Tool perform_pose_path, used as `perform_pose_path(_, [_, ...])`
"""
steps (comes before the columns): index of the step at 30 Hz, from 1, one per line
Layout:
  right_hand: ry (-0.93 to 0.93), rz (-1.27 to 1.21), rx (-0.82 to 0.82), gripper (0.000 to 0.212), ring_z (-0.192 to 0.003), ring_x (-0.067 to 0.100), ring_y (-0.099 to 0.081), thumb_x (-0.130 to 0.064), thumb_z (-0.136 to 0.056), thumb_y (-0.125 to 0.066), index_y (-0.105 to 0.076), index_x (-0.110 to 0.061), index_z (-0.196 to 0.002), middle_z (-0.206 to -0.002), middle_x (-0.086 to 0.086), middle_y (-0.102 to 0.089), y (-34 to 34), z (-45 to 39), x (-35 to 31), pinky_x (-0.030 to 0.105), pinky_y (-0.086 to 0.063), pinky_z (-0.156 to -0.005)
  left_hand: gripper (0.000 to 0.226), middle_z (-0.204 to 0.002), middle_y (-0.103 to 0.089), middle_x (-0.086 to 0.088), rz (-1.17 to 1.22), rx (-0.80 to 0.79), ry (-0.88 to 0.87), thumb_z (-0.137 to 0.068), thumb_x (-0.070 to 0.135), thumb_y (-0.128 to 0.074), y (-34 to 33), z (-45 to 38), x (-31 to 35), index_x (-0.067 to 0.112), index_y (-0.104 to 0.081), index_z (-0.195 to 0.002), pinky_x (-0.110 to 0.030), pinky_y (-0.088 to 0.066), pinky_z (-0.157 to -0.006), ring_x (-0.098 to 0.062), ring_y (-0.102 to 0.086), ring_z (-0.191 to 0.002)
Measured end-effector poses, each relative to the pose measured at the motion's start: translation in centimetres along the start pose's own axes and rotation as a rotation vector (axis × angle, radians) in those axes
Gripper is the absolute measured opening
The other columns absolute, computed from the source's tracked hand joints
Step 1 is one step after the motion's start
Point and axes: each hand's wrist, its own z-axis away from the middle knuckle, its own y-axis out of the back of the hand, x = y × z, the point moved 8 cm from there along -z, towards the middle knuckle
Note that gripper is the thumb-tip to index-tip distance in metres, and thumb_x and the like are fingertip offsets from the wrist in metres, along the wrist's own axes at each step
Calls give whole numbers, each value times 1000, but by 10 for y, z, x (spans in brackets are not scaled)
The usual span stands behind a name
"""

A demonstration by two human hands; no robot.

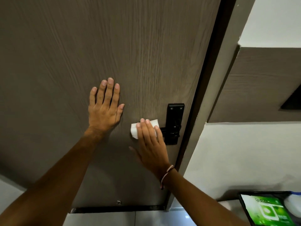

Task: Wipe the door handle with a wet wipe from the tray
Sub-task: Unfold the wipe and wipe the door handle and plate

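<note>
A person stands close to a brown wood-grain door (pixel 81 46), both bare arms reaching forward and up to it. The left hand (pixel 104 108) lies flat on the door panel at about 9 o'clock from the lock hardware, fingers straight and together, thumb spread to the side; it grasps nothing. The right hand (pixel 151 144) presses a white wet wipe (pixel 135 129) against the door handle (pixel 162 130) with its fingers extended over the cloth rather than curled round it, so the wipe is pinned under the fingertips and upper palm. The wipe's edges stick out at 10 o'clock and 12 o'clock of the fingers. Most of the black lever is hidden beneath wipe and hand; only its inner end shows where it joins the black backplate (pixel 174 121), which stands upright just beside the door's edge at 3 o'clock of the hand. A pink-and-white thread bracelet (pixel 166 176) circles the right wrist.

Along the door's right edge runs a dark frame (pixel 210 79), then a pale wall (pixel 252 152) with a brown wood-grain panel (pixel 260 82) set at 2 o'clock of the handle. In the corner at 5 o'clock, well apart from the hands, a black tray (pixel 244 209) holds a green wet wipe packet (pixel 268 211), with something white just beside it that is too cropped to identify. Glossy pale floor tiles (pixel 114 219) show below the door's bottom edge.
</note>
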Motion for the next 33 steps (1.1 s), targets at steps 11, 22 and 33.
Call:
perform_pose_path(11, [42,102,-58,90,-159,28,9,-49,-101,-57,-7,-5,-162,-165,16,-23,-3,51,54,42,9,-131,69,-173,19,-6,0,4,7,-110,42,-24,-4,2,0,8,0,-165,-44,7,-132,-21,16,-161])
perform_pose_path(22, [-72,-34,-12,84,-147,34,-33,-66,-98,-48,-32,-5,-153,-151,16,-40,22,25,66,39,3,-131,69,-172,23,-4,7,3,12,-109,40,-24,1,1,3,9,3,-164,-43,7,-131,-20,18,-160])
perform_pose_path(33, [45,-4,-65,84,-141,36,-38,-62,-99,-49,-34,0,-155,-149,20,-42,7,12,-9,45,-7,-128,69,-174,17,-6,-26,25,1,-109,41,-25,-1,2,1,7,-3,-165,-44,5,-132,-22,14,-161])
